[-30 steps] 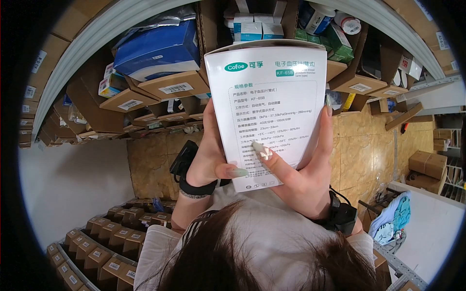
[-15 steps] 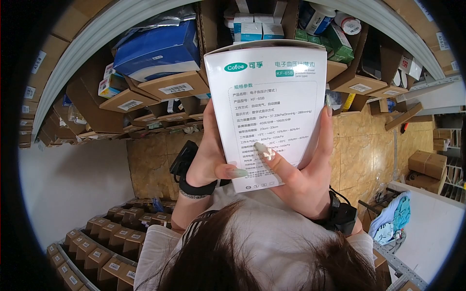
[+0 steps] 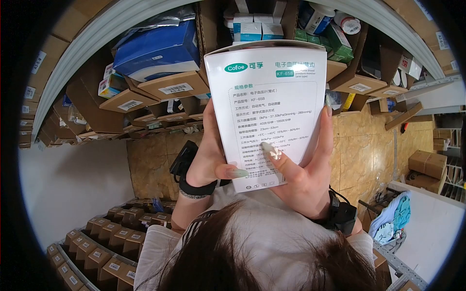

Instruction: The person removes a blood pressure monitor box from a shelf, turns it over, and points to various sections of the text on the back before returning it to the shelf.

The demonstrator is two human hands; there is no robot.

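Between my two hands is a white blood pressure monitor box (image 3: 272,106), tilted slightly, its printed side facing me with a green logo at the top. My left hand (image 3: 209,155) grips the left edge, thumb lying across the lower left corner and the other fingers hidden behind. Along the right edge runs a finger of my right hand (image 3: 308,177), while its thumb presses on the lower printed lines. Both wrists wear black straps with devices. The box hides part of the shelf behind it.
Ahead are shelves of labelled cardboard bins. They hold a large blue box (image 3: 158,51), blue-white cartons (image 3: 251,31), a white bottle (image 3: 315,18) and green boxes (image 3: 338,42). More cardboard bins (image 3: 116,237) stand at lower left. Clothes (image 3: 391,218) hang at right, near a brown carton (image 3: 427,164).
My right thumb has shifted slightly right and down across the printed text. The box and my left hand stay in place.
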